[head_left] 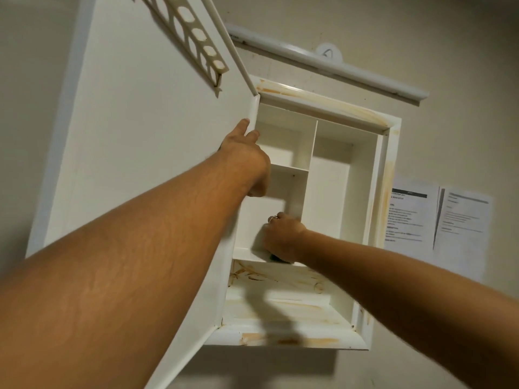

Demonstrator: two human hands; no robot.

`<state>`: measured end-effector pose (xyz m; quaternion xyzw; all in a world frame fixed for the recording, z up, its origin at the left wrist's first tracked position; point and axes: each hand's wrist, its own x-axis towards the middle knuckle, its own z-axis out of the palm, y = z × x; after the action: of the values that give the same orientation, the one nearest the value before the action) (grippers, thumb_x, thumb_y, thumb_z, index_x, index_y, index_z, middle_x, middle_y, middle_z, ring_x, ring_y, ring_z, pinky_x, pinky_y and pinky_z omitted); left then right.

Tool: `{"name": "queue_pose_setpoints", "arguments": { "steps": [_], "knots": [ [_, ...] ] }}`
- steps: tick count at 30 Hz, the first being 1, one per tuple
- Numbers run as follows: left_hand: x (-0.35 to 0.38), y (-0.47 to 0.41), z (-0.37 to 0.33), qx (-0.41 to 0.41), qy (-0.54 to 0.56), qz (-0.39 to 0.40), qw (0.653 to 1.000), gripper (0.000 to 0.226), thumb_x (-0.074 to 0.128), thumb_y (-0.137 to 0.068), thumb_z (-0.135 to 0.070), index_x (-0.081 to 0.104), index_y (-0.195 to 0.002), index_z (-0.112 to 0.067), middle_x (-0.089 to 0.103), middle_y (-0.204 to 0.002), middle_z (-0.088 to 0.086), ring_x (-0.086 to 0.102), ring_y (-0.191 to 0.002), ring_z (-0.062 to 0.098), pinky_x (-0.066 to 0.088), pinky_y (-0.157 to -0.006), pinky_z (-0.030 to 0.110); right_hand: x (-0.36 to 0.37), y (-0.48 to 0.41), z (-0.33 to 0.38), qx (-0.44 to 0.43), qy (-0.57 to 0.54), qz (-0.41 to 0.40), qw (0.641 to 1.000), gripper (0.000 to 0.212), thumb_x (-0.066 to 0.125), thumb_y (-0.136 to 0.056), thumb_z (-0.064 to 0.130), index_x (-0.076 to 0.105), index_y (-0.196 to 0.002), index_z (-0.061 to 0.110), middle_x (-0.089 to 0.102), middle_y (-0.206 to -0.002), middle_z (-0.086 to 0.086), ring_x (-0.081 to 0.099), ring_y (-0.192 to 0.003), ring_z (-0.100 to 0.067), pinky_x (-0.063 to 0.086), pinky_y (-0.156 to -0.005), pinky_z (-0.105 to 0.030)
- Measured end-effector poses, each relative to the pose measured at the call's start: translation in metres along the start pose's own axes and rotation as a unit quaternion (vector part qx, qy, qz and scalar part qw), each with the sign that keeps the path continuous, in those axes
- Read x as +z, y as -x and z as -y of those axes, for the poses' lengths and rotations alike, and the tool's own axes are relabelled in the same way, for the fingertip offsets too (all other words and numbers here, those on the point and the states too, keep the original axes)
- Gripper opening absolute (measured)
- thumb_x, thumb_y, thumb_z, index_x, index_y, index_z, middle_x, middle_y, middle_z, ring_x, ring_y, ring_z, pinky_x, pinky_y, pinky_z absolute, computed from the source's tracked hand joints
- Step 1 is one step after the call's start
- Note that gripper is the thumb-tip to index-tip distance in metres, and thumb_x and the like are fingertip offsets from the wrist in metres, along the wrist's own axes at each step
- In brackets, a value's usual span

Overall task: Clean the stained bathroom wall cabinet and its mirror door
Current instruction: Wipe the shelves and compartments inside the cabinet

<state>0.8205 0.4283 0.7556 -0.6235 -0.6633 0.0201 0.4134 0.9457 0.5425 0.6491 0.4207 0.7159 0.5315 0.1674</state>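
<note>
A white wall cabinet (pixel 390 169) hangs open, with orange-brown stains on its frame and on its bottom compartment (pixel 283 301). Its door (pixel 146 130) swings out to the left, showing me its plain white back. My left hand (pixel 247 161) reaches up to the door's hinged edge, fingers straight against it. My right hand (pixel 283 237) sits low in the left compartment, just above the lower shelf, fingers curled over a small dark thing (pixel 276 258) that is mostly hidden. A ring shows on one finger.
A perforated white rail (pixel 196 37) is fixed to the door's back at the top. A long white light bar (pixel 337 63) runs above the cabinet. Two printed sheets (pixel 438 217) are stuck on the wall to the right.
</note>
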Motion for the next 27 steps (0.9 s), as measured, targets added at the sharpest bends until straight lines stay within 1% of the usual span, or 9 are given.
{"name": "queue_pose_setpoints", "arguments": {
  "steps": [2,5,8,11,13,16,20,24,27],
  "knots": [
    [-0.001,0.001,0.001,-0.002,0.003,0.001,1.000,0.043,0.054,-0.093,-0.028,0.060,-0.135,-0.020,0.036,-0.163,0.009,-0.010,-0.158,0.028,-0.009,-0.125,0.056,-0.002,-0.005,0.006,0.016,-0.014,-0.022,1.000,0.029,0.058,-0.099,0.023,0.063,-0.124,0.009,0.066,-0.124,-0.010,0.059,-0.114,-0.028,0.044,-0.099,-0.039],
    [-0.002,0.006,0.001,0.007,0.007,-0.001,1.000,0.046,0.054,-0.093,-0.026,0.059,-0.138,-0.020,0.036,-0.163,0.008,-0.009,-0.158,0.028,-0.010,-0.125,0.056,-0.007,0.007,0.008,0.005,-0.039,-0.001,0.999,0.026,0.050,-0.099,0.014,0.066,-0.119,0.010,0.066,-0.121,-0.011,0.059,-0.113,-0.029,0.045,-0.096,-0.039],
    [-0.002,0.008,0.000,0.004,0.006,-0.002,1.000,0.045,0.054,-0.094,-0.027,0.059,-0.137,-0.019,0.036,-0.163,0.009,-0.008,-0.158,0.029,-0.010,-0.125,0.057,-0.019,0.019,-0.018,-0.009,-0.031,0.034,0.999,0.026,0.059,-0.100,0.019,0.065,-0.123,0.009,0.067,-0.117,-0.011,0.065,-0.106,-0.029,0.051,-0.082,-0.036],
    [-0.003,0.008,0.000,0.001,0.001,0.003,1.000,0.045,0.054,-0.096,-0.031,0.058,-0.138,-0.019,0.036,-0.163,0.009,-0.007,-0.158,0.030,-0.011,-0.124,0.056,-0.044,0.015,-0.071,0.092,-0.092,0.005,0.992,0.024,0.052,-0.103,0.019,0.067,-0.117,0.008,0.068,-0.116,-0.013,0.065,-0.106,-0.031,0.047,-0.076,-0.035],
    [-0.004,0.006,-0.001,0.001,-0.001,0.006,1.000,0.043,0.053,-0.095,-0.029,0.059,-0.136,-0.019,0.039,-0.161,0.008,-0.006,-0.158,0.029,-0.010,-0.125,0.056,-0.054,0.010,-0.083,0.115,-0.033,-0.033,0.992,0.025,0.048,-0.104,0.017,0.067,-0.118,0.009,0.068,-0.121,-0.014,0.064,-0.112,-0.033,0.047,-0.083,-0.038],
    [-0.003,0.007,-0.002,0.005,-0.001,-0.002,1.000,0.042,0.052,-0.094,-0.028,0.060,-0.134,-0.018,0.039,-0.161,0.008,-0.006,-0.158,0.029,-0.010,-0.125,0.056,-0.035,0.019,-0.036,0.058,0.058,-0.029,0.996,0.030,0.049,-0.104,0.018,0.062,-0.131,0.011,0.062,-0.133,-0.013,0.057,-0.123,-0.033,0.043,-0.102,-0.043],
    [-0.001,0.009,0.001,0.011,0.000,-0.006,1.000,0.043,0.051,-0.095,-0.028,0.058,-0.137,-0.019,0.037,-0.163,0.009,-0.008,-0.158,0.029,-0.012,-0.124,0.056,-0.025,0.043,-0.003,-0.068,0.004,0.018,0.998,0.033,0.052,-0.103,0.018,0.053,-0.136,0.018,0.062,-0.125,-0.007,0.059,-0.119,-0.029,0.048,-0.093,-0.037],
    [0.000,0.006,0.001,0.008,-0.002,-0.010,1.000,0.049,0.051,-0.097,-0.035,0.054,-0.143,-0.019,0.037,-0.162,0.008,-0.006,-0.158,0.031,-0.011,-0.124,0.058,-0.033,0.011,-0.061,0.037,0.050,-0.019,0.998,0.040,0.061,-0.100,0.034,0.060,-0.135,0.014,0.062,-0.130,-0.007,0.060,-0.118,-0.028,0.048,-0.096,-0.039],
    [0.001,0.003,0.000,0.008,-0.005,-0.014,1.000,0.048,0.051,-0.097,-0.037,0.056,-0.142,-0.021,0.039,-0.161,0.008,-0.005,-0.158,0.031,-0.011,-0.124,0.058,-0.025,-0.001,-0.053,0.063,0.069,-0.051,0.994,0.036,0.055,-0.100,0.029,0.062,-0.132,0.017,0.060,-0.131,-0.007,0.055,-0.120,-0.029,0.043,-0.096,-0.041]
  ]
}}
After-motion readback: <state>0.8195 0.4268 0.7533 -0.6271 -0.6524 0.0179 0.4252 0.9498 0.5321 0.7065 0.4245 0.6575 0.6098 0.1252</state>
